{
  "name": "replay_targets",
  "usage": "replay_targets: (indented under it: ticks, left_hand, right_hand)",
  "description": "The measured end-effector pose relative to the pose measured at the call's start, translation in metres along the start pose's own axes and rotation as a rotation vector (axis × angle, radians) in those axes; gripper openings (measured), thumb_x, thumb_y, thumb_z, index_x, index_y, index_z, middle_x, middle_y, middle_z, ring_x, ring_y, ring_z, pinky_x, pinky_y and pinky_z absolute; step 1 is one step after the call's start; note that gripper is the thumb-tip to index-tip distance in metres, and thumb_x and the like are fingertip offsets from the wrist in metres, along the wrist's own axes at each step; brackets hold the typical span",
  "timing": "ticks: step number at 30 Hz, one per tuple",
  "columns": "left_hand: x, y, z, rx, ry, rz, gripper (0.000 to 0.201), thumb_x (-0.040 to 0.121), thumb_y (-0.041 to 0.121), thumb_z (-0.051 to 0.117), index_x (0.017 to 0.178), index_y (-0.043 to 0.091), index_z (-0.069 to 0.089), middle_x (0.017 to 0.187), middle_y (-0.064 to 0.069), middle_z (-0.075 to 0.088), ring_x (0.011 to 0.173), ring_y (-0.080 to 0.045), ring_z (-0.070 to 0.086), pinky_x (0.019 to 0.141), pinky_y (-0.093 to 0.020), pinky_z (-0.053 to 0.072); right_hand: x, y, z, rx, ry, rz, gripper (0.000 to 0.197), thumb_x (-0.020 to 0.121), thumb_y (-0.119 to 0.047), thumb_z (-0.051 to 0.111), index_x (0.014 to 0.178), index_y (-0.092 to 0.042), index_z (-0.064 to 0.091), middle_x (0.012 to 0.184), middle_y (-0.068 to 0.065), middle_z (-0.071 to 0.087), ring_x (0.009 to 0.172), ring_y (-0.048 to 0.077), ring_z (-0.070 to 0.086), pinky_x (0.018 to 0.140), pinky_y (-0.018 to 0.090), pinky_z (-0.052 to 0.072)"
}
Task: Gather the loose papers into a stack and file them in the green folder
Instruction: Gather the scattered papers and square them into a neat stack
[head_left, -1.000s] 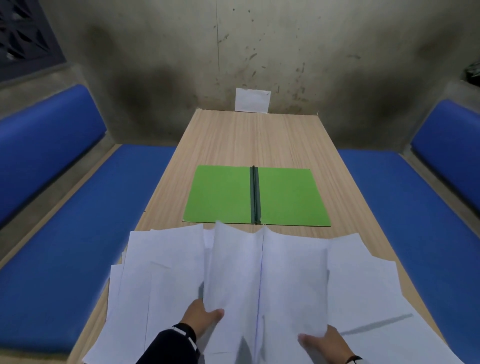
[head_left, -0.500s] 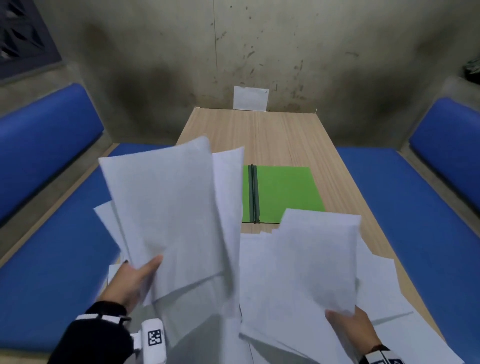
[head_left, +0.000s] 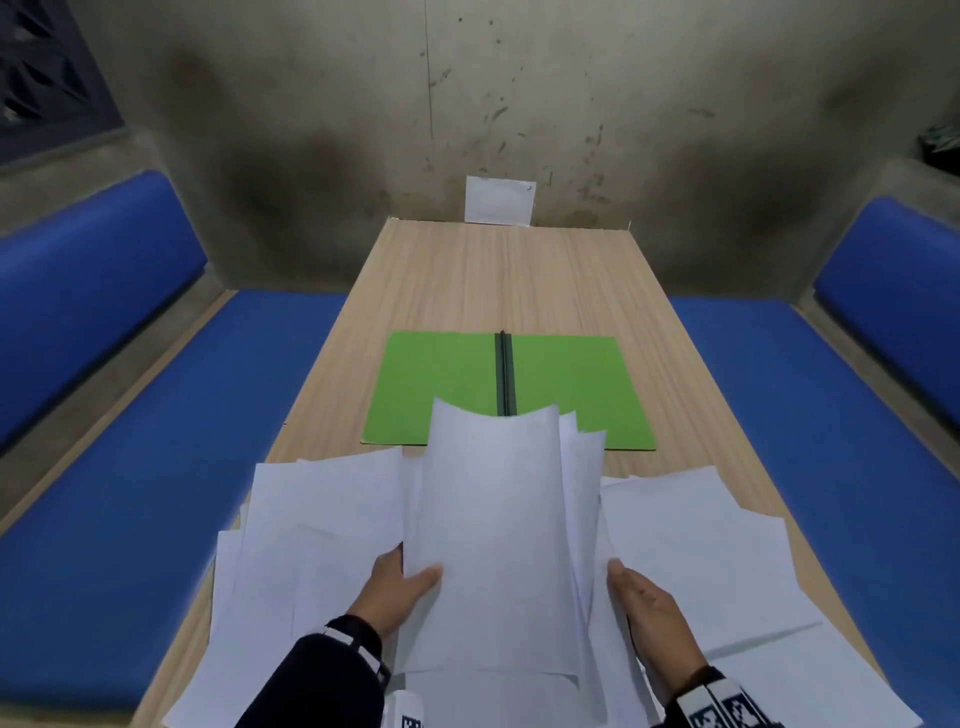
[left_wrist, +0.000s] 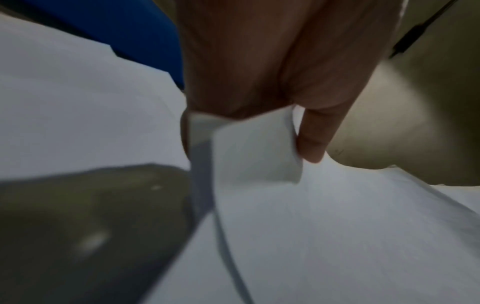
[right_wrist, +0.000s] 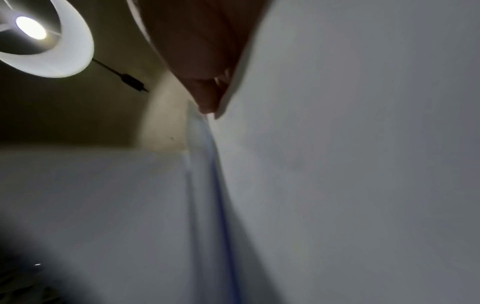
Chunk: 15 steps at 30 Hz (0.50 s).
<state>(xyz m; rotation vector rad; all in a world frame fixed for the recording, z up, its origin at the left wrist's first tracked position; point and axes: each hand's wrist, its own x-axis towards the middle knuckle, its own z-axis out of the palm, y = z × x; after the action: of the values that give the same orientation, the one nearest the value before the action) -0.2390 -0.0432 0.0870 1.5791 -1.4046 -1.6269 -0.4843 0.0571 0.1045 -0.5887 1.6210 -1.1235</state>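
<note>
A green folder (head_left: 571, 384) lies open and flat on the middle of the wooden table (head_left: 498, 275), its dark spine toward me. Several white papers (head_left: 322, 519) are spread over the near end of the table. Between my hands a bundle of sheets (head_left: 493, 530) stands lifted and bowed, its top edge overlapping the folder's near edge. My left hand (head_left: 400, 584) grips the bundle's left side, thumb on the front. In the left wrist view the fingers (left_wrist: 315, 131) pinch a curled sheet (left_wrist: 254, 148). My right hand (head_left: 641, 597) holds the right side, its fingers behind the sheets (right_wrist: 363, 144).
Blue padded benches (head_left: 156, 467) run along both sides of the table, the right one (head_left: 810, 426) close to the paper edge. A small white card (head_left: 498, 200) leans on the stained wall at the far end. Loose sheets (head_left: 727, 545) overhang the near right.
Half a second ago each hand held its own sheets apart and raised. Now both hands have come together in the centre, holding one joined bundle lower over the table.
</note>
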Motion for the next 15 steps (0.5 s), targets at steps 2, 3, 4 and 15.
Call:
replay_targets:
  ticks: [2,3,4,15]
  left_hand:
    - [0.003,-0.016,0.006,0.05,0.003,-0.067,0.065,0.064,0.031,0.06,0.125,0.013,0.047,0.117,-0.011,0.062,0.1,-0.025,0.059,0.087,-0.028,0.044]
    - [0.004,-0.023,0.009,0.066,0.013,-0.097,0.074,0.063,0.03,0.06,0.133,0.012,0.041,0.113,-0.009,0.062,0.099,-0.025,0.059,0.085,-0.028,0.045]
    - [0.005,-0.03,0.012,0.072,0.025,-0.111,0.076,0.065,0.026,0.061,0.137,0.014,0.037,0.11,-0.007,0.062,0.097,-0.025,0.06,0.083,-0.028,0.046]
    - [-0.011,-0.008,0.005,-0.032,0.125,0.088,0.069,0.077,0.007,0.069,0.135,0.018,0.034,0.122,0.004,0.052,0.115,-0.022,0.05,0.102,-0.033,0.037]
  right_hand:
    - [0.007,0.007,-0.001,-0.118,0.011,0.118,0.045,0.082,-0.059,0.045,0.086,-0.021,0.07,0.107,0.012,0.071,0.097,0.026,0.065,0.095,0.043,0.049]
    - [0.009,0.011,0.0,-0.17,-0.017,0.173,0.055,0.083,-0.063,0.034,0.092,-0.021,0.069,0.106,0.012,0.069,0.095,0.028,0.064,0.092,0.042,0.05]
    - [0.01,0.014,0.0,-0.23,-0.051,0.221,0.07,0.074,-0.075,0.029,0.096,-0.02,0.067,0.103,0.01,0.069,0.092,0.026,0.063,0.086,0.037,0.051]
    - [0.012,0.021,0.003,-0.336,-0.087,-0.019,0.02,0.081,0.0,0.06,0.086,-0.02,0.065,0.091,0.003,0.071,0.091,0.025,0.065,0.066,0.02,0.05]
